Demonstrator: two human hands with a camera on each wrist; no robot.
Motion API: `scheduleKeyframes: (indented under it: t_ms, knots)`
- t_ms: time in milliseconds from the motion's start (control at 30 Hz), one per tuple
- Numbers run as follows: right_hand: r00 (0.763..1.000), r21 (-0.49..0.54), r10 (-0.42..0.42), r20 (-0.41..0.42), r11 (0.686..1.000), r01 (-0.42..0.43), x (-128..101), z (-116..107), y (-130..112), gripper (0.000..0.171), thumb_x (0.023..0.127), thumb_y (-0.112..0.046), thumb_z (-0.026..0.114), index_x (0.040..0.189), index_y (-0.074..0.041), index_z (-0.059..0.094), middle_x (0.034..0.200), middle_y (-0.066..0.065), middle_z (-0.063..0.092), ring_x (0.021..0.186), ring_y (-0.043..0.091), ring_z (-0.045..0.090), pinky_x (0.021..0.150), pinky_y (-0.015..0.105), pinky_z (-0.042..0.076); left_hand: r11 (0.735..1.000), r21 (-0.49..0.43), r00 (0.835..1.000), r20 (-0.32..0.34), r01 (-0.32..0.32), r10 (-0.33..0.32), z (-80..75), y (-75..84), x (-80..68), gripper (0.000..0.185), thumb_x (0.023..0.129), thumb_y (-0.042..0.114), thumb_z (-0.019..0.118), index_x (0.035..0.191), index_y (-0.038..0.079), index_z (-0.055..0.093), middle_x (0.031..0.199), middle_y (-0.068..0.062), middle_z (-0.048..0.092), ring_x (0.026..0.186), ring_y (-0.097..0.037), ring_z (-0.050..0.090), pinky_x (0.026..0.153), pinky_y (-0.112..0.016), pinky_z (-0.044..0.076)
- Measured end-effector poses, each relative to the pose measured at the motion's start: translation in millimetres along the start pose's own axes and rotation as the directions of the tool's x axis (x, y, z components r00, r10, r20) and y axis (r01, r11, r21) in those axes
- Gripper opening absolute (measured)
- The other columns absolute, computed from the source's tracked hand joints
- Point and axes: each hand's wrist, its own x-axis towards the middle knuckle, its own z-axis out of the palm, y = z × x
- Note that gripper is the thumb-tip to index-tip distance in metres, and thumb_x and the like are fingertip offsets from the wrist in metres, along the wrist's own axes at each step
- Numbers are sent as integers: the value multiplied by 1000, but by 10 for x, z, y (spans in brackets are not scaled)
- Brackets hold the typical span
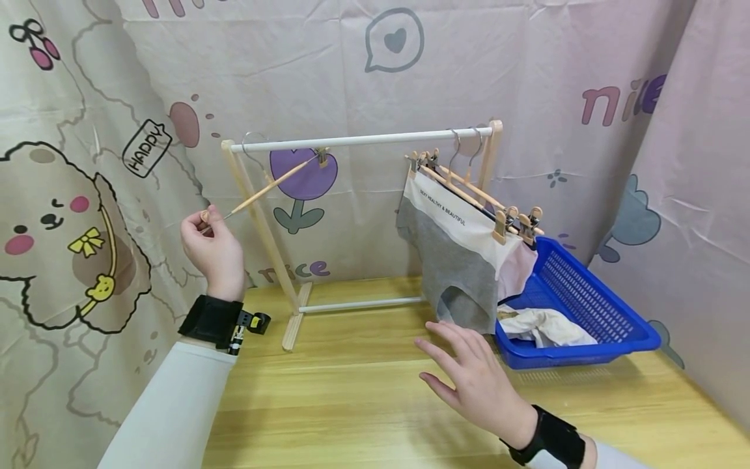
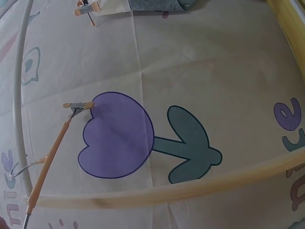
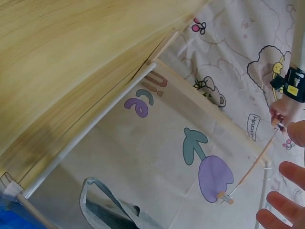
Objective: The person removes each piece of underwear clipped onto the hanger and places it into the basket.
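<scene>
My left hand (image 1: 217, 254) pinches the near end clip of a wooden clip hanger (image 1: 272, 187), whose metal hook hangs over the left end of the rack's white rail (image 1: 363, 139). The hanger's far clip (image 2: 78, 105) has no garment in it. With fingers spread, my right hand (image 1: 477, 381) hovers over the table, in front of grey-and-white underpants (image 1: 451, 244). Those underpants hang from a clip hanger at the rail's right end. Behind them, pink underpants (image 1: 518, 270) hang from a second hanger. The right wrist view shows my right fingers (image 3: 281, 205) apart, holding nothing.
A blue plastic basket (image 1: 627, 319) with white cloth (image 1: 547, 327) inside stands to the right, partly behind the hanging underpants. The rack's wooden left upright (image 1: 263, 228) rises from a foot on the wooden table (image 1: 328, 404). Printed curtains (image 1: 375, 85) stand behind.
</scene>
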Motion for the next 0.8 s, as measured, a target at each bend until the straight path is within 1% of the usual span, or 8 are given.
scheduleKeyframes:
  t_ms: [67, 200, 300, 500, 633, 800]
  knots:
    - [1000, -2, 3, 4, 1000, -3, -5, 3, -2, 46, 109, -48, 46, 132, -14, 67, 141, 15, 58, 125, 34, 55, 101, 45, 39, 1000, 1, 1000, -3, 2, -2, -4, -21, 6, 16, 107, 34, 54, 97, 26, 44, 95, 11, 42, 90, -3, 44, 84, -21, 36]
    - [999, -5, 15, 43, 1000, -15, -22, 2, -3, 48, 109, -49, 44, 133, -15, 67, 142, 14, 57, 127, 33, 53, 103, 44, 37, 1000, 5, 1000, -18, 3, -3, -21, -71, 15, 18, 107, 33, 55, 95, 26, 44, 94, 11, 42, 88, -3, 44, 83, -21, 36]
    - [998, -10, 16, 55, 1000, -16, -30, 6, 1, 49, 109, -50, 43, 133, -15, 67, 142, 14, 57, 127, 33, 53, 104, 44, 37, 1000, 10, 1000, -26, -7, 7, -29, -100, 14, 20, 107, 31, 56, 93, 26, 43, 93, 11, 41, 86, -3, 44, 83, -20, 36]
    - [1000, -12, -4, 16, 1000, 5, -17, 18, -12, 47, 109, -48, 44, 131, -14, 68, 141, 15, 58, 124, 33, 54, 101, 44, 37, 999, 8, 999, -29, -33, 34, -42, -118, -2, 19, 107, 30, 56, 93, 27, 43, 93, 12, 42, 85, -2, 44, 82, -21, 37]
    - [1000, -9, -11, -4, 1000, 11, -6, 22, -22, 46, 109, -47, 45, 130, -13, 69, 140, 15, 59, 124, 33, 54, 100, 45, 37, 999, -14, 999, -25, -39, 38, -43, -114, -12, 15, 106, 29, 57, 98, 24, 45, 95, 11, 42, 86, -3, 45, 81, -21, 38]
    - [1000, -7, -3, -9, 1000, 3, 11, 23, -7, 46, 109, -48, 46, 128, -13, 69, 139, 15, 60, 123, 34, 55, 100, 45, 37, 998, -39, 999, -35, -43, 41, -47, -111, -21, 15, 106, 27, 58, 109, 17, 47, 101, 10, 43, 93, -5, 49, 84, -21, 42]
